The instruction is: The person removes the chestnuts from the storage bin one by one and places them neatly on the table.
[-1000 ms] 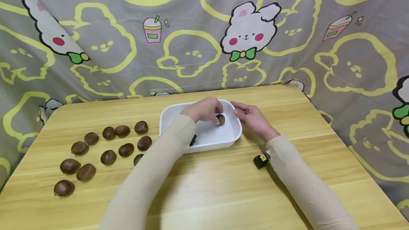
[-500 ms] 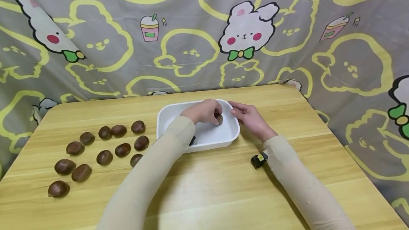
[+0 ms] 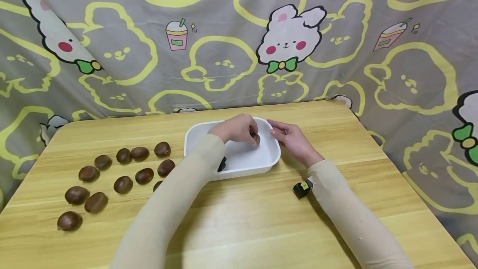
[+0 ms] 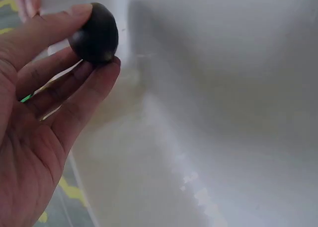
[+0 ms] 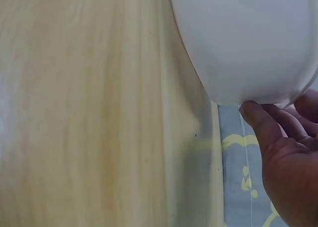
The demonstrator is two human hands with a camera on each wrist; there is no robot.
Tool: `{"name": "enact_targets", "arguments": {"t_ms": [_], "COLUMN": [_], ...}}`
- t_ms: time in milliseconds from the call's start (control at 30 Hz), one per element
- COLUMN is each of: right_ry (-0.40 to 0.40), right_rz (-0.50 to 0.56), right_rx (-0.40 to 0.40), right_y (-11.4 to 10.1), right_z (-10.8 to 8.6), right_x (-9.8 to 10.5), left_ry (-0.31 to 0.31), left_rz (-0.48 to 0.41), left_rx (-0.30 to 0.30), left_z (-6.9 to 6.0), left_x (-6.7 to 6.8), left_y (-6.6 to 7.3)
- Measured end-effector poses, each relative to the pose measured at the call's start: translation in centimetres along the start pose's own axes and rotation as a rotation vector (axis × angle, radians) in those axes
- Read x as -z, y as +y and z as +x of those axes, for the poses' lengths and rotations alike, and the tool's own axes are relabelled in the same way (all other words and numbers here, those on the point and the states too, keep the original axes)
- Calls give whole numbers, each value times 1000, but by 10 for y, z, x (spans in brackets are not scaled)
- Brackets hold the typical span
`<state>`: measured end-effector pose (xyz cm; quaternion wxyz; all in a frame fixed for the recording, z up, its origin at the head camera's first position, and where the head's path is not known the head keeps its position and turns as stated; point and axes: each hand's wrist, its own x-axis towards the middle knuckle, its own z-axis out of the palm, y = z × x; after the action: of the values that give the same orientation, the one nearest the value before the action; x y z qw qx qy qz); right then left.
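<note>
My left hand point(image 3: 237, 130) reaches into a white plastic tray point(image 3: 257, 165), toward its right end. Between thumb and fingertips it pinches a dark brown chestnut point(image 4: 97, 36), which the head view shows partly hidden by the fingers point(image 3: 254, 130). At the tray's right end, my right hand point(image 3: 296, 140) holds the rim, with the thumb near the edge. In the right wrist view, fingertips point(image 5: 250, 109) of that hand touch the tray's outer wall point(image 5: 248, 53). The left forearm hides part of the tray's left side.
Several loose chestnuts point(image 3: 123, 184) lie in uneven rows on the wooden table point(image 3: 239, 219), left of the tray. One is partly behind the left sleeve point(image 3: 175, 202). A patterned grey curtain point(image 3: 220, 20) hangs along the table's back and right edges.
Both hands stay almost in place at the tray. The chestnut in the left hand is more covered by the fingers than one second ago. The head view has shifted slightly.
</note>
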<state>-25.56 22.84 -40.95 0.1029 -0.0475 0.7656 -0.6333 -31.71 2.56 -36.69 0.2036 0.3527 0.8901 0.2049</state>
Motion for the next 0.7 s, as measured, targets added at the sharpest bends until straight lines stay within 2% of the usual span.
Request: {"name": "enact_targets", "arguments": {"t_ms": [267,700], "right_ry": [1,-5], "right_rz": [-15,-30], "right_rx": [-22,-17], "right_y": [-3,-4], "right_z": [-1,-2], "right_x": [0,0], "left_ry": [65,154], "left_rz": [-94,-247], "left_rx": [0,-9], "left_z": [-13,-41], "left_x": [16,31], "left_y": [1,-1]}}
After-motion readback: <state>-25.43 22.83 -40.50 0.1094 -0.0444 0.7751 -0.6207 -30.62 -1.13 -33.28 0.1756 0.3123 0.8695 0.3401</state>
